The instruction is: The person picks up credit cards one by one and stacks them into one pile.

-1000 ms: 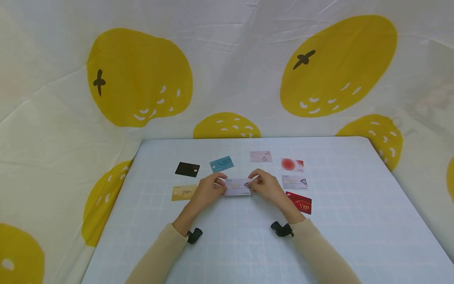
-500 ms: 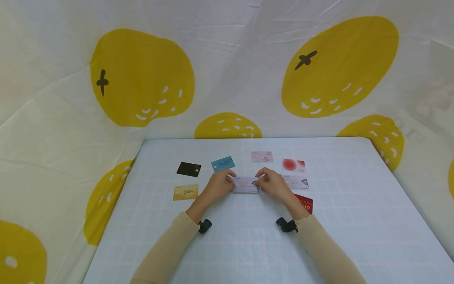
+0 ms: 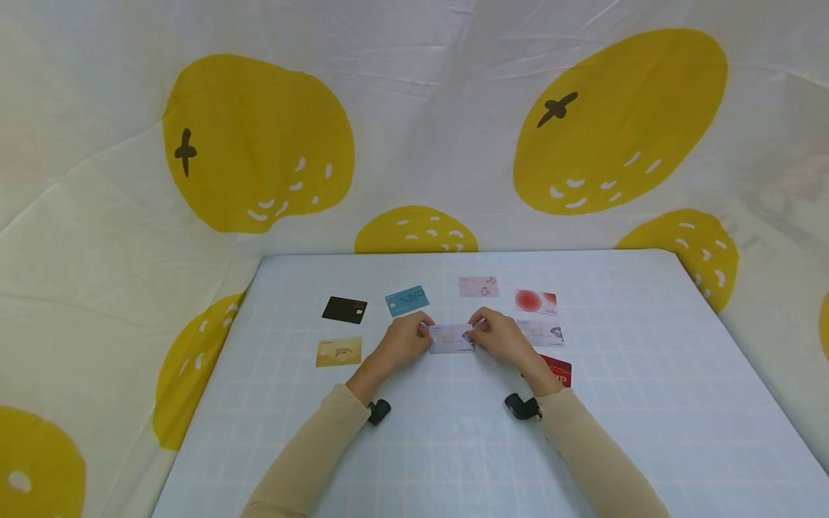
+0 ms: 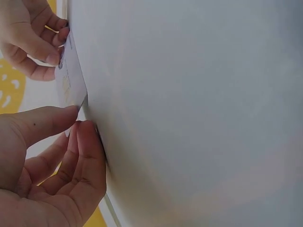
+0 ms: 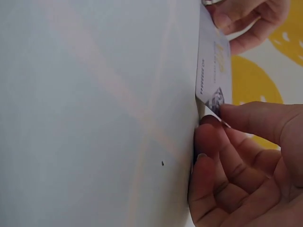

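A pale lilac VIP card (image 3: 451,339) with a dark diamond print is held between the two hands, just over the table. My left hand (image 3: 403,338) pinches its left end between thumb and fingers. At the opposite end, the right hand (image 3: 500,337) grips the corner by the diamond print. In the right wrist view the card (image 5: 213,61) is tilted, thumb on its face and fingers beneath. A look-alike lilac card (image 3: 545,333) lies just right of the right hand. Partly covered by the right wrist is a red VIP card (image 3: 560,370).
Spread over the white table (image 3: 440,446) are a black card (image 3: 345,310), a gold card (image 3: 339,352), a teal card (image 3: 407,301), a pink card (image 3: 478,286) and a white card with a red circle (image 3: 535,302). A fruit-print cloth (image 3: 427,129) hangs behind.
Both hands have shifted a little to the right with the lilac card still between them, mostly in the first half second. The gold card now shows fully, and the right wrist covers more of the red card.
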`<move>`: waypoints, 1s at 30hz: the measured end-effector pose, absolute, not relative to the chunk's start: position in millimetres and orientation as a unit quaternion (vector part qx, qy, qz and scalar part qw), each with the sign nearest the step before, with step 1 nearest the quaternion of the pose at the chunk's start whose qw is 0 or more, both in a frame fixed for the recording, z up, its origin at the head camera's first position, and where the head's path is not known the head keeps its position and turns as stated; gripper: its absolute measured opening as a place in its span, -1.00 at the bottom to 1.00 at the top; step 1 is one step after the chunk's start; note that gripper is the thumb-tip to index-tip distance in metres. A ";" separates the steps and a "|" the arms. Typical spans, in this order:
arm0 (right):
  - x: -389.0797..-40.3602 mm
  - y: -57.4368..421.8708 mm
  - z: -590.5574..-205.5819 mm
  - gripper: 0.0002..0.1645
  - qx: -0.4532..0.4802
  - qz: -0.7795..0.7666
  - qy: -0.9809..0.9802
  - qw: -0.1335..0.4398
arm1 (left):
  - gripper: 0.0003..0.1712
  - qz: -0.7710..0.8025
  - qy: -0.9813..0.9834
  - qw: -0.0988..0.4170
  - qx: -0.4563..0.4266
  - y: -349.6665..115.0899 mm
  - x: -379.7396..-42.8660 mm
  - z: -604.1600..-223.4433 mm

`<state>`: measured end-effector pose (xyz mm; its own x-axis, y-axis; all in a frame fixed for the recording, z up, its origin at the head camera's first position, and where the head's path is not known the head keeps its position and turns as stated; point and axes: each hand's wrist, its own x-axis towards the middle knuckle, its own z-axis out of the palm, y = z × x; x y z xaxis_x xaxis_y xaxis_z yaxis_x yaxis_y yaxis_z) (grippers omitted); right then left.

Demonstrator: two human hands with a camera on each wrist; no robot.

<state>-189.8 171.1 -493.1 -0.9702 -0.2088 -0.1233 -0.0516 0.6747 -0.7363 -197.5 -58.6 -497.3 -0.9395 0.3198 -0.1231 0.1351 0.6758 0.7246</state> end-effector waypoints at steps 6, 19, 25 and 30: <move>-187.9 169.1 -491.7 -0.81 -0.051 -0.386 0.915 0.106 | -0.68 0.380 0.909 0.122 0.121 -58.4 -196.9 -498.4; -191.0 170.1 -496.9 -0.78 -0.055 -0.382 0.917 0.096 | -0.67 0.381 0.911 0.120 0.105 -57.2 -197.7 -502.2; -190.0 169.8 -497.3 -0.80 -0.056 -0.383 0.917 0.095 | -0.66 0.379 0.912 0.120 0.102 -57.0 -198.0 -502.7; -189.8 170.1 -497.8 -0.80 -0.055 -0.384 0.917 0.088 | -0.65 0.382 0.911 0.117 0.103 -57.1 -198.5 -503.6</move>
